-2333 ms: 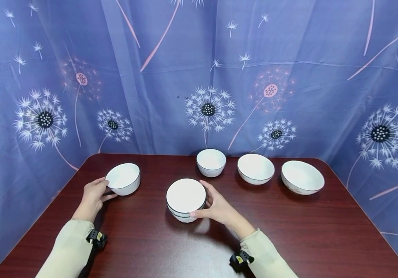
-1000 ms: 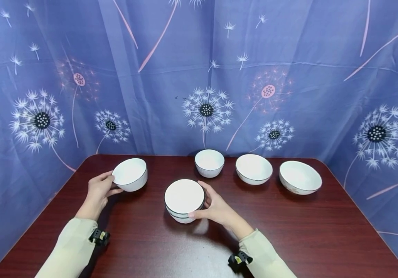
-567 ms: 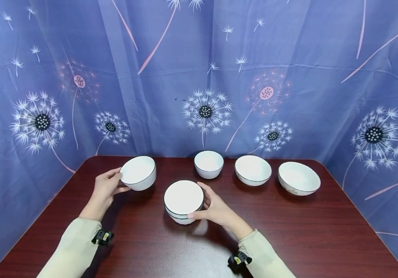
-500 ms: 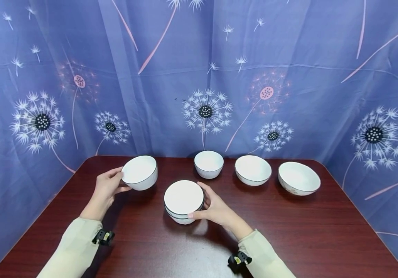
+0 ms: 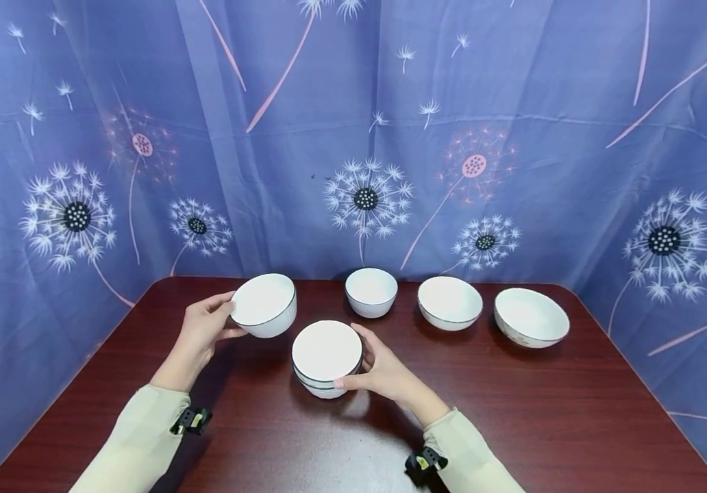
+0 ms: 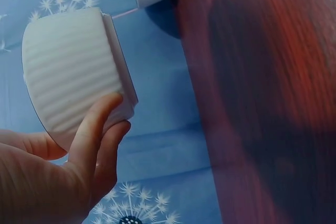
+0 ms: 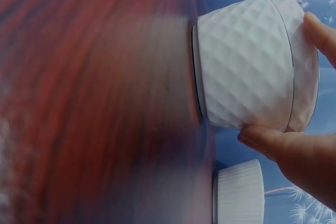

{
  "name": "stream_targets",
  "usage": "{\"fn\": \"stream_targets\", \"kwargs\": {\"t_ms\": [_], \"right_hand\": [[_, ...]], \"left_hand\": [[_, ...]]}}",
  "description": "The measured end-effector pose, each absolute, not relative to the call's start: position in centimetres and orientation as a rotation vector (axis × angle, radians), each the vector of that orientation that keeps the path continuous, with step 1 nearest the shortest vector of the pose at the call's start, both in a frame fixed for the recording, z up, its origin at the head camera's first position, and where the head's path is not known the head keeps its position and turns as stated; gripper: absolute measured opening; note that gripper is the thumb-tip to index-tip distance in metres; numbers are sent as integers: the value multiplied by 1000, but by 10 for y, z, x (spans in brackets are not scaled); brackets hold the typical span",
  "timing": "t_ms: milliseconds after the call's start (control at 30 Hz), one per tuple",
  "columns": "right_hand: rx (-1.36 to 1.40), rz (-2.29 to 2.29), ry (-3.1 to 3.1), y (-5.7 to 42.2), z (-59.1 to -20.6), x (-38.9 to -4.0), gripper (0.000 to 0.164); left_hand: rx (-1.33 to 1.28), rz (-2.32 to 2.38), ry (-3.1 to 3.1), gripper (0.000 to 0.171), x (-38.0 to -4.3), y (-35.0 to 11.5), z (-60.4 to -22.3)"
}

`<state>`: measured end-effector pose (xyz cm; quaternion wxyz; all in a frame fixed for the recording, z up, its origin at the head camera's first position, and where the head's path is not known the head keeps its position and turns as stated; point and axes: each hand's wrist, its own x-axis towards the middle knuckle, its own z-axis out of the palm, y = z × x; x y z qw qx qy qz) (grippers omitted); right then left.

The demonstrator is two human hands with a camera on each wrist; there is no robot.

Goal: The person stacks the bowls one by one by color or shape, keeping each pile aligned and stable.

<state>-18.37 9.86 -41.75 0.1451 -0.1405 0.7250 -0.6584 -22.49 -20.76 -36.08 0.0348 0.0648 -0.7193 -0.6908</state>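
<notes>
A: Which step is in hand?

B: A carry, I'd judge. The left hand (image 5: 201, 335) holds a ribbed white bowl (image 5: 264, 307) mouth up, just left of a stack of bowls (image 5: 327, 356) and a little behind it. The right hand (image 5: 387, 373) grips that stack, which seems to stand on the table (image 5: 532, 424).

A: How do the fingers lie?

B: The left thumb is at the bowl's rim, fingers bent in beneath its wall: a pinch. The right hand curls round the stack's side, thumb near, fingers reaching behind.

A: What does the next move call for?

B: As I read it, a firm left pinch, the bowl level and clear of the stack's rim, and a steady right hand.

A: Is the bowl really off the table?

B: The head view leaves that unsure. The left wrist view settles it: curtain (image 6: 163, 77) shows between the bowl's foot and the wood.

A: And the right wrist view?

B: It bares the diamond-quilted wall of the lower bowl (image 7: 247, 61), mostly hidden from above. Only the head view shows the whole back row: small ribbed bowl (image 5: 371, 296), rounded bowl (image 5: 449, 302), floral-sided bowl (image 5: 531, 317).
</notes>
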Motion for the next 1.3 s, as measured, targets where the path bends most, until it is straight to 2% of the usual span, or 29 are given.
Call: {"fn": "stream_targets", "kwargs": {"t_ms": [667, 1300], "right_hand": [[-420, -1885, 2092, 100, -416, -183, 99], [-470, -1918, 2063, 99, -418, -184, 101]], "left_hand": [[-84, -2223, -2224, 39, -215, -180, -348], [-164, -2234, -2355, 36, -210, -152, -351]]}}
